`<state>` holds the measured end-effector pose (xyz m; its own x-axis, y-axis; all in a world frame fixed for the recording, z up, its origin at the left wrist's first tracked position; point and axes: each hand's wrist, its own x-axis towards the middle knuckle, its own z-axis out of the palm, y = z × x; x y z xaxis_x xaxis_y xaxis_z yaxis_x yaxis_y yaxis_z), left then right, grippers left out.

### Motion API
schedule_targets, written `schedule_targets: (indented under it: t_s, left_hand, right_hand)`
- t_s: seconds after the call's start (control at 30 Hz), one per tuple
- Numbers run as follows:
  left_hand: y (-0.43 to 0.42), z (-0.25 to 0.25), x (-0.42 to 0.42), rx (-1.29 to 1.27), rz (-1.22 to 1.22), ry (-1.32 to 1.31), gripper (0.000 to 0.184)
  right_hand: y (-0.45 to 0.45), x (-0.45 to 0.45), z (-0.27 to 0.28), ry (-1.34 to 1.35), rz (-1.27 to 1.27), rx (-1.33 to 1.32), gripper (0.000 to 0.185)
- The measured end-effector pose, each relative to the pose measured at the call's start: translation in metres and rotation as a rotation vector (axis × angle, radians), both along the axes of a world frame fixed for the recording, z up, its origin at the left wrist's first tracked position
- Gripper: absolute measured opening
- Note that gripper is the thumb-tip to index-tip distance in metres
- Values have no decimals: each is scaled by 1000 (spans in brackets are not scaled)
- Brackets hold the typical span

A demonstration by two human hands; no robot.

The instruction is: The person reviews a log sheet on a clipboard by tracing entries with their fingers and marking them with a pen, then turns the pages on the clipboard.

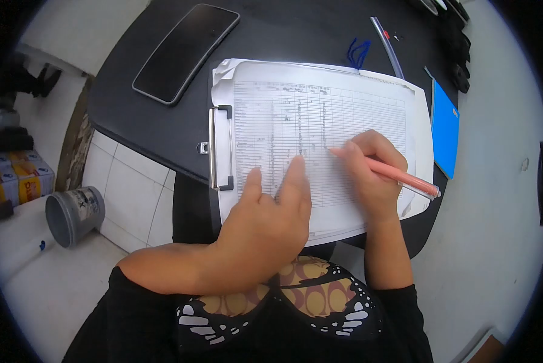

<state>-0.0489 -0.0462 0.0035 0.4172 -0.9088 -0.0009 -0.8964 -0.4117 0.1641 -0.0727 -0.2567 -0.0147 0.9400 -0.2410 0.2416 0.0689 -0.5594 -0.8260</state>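
Note:
A stack of printed table sheets (356,115) lies on a clipboard, whose metal clip (212,148) is at the left edge. My right hand (377,175) holds a pink pen (398,173) in a writing grip, its tip on or just above the top sheet, right of the filled columns. My left hand (271,218) rests on the lower part of that sheet, its fingers apart and two of them pointing up at the rows. Nothing is held in it. The small writing is too blurred to read.
On the black table (144,127) are a phone (187,53) at the upper left, a clear tube-like item (388,47) and blue string (358,54) beyond the sheets, and a blue notebook (444,127) at the right. A grey bucket (75,216) stands on the floor.

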Motion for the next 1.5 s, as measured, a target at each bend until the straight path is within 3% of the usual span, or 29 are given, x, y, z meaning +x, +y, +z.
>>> schedule_targets:
  t_s: [0.93,1.5]
  left_hand:
    - [-1,2,1,-16,16,41,74]
    - [0,2,-1,-32,11,19,69]
  right_hand:
    - [2,5,-7,-152,45,-127,21]
    - [0,5,-8,-128,20,-61,21]
